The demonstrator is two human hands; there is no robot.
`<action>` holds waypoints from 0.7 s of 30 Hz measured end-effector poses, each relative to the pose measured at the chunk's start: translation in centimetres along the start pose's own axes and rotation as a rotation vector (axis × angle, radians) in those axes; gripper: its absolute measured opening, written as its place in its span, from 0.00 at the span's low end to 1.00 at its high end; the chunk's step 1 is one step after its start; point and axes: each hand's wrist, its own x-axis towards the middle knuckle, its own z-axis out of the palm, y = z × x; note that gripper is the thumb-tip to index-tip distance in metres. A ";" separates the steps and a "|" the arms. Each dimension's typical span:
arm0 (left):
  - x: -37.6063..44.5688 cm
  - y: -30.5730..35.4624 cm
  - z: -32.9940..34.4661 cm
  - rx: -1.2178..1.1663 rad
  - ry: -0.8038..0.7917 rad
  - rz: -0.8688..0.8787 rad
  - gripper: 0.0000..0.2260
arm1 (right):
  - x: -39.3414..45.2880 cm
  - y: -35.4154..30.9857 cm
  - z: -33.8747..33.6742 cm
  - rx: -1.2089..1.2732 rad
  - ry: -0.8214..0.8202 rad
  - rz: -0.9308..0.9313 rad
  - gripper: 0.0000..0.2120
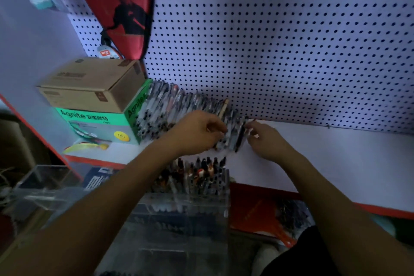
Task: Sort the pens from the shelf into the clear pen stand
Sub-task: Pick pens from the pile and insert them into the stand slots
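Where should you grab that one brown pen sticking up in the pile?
Probably by its raised upper end, coming from above. The brown pen leans on the pegboard, its top clear of the pen pile while its lower part is hidden behind the left hand.

The back wall is a white pegboard (280, 40) with rows of small dark dots all over it. The shelf (336, 163) is white with a red edge. A green box (107, 125) with white letters and a yellow circle sits under a plain brown cardboard box (94, 85). A red racket cover (116, 6) with a black figure hangs above. The pens (179, 107) look mostly black and grey. The pen stand (190, 197) is see-through.
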 end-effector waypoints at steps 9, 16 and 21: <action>9.0 1.4 4.0 0.259 -0.206 -0.063 0.11 | 2.6 3.4 0.8 -0.057 -0.066 -0.037 0.12; 14.0 1.1 8.3 0.384 -0.270 -0.121 0.06 | 1.4 6.4 -1.1 0.105 0.076 0.157 0.04; 15.0 1.9 10.1 0.354 -0.274 -0.133 0.10 | 1.1 7.8 -1.6 0.215 0.220 0.276 0.05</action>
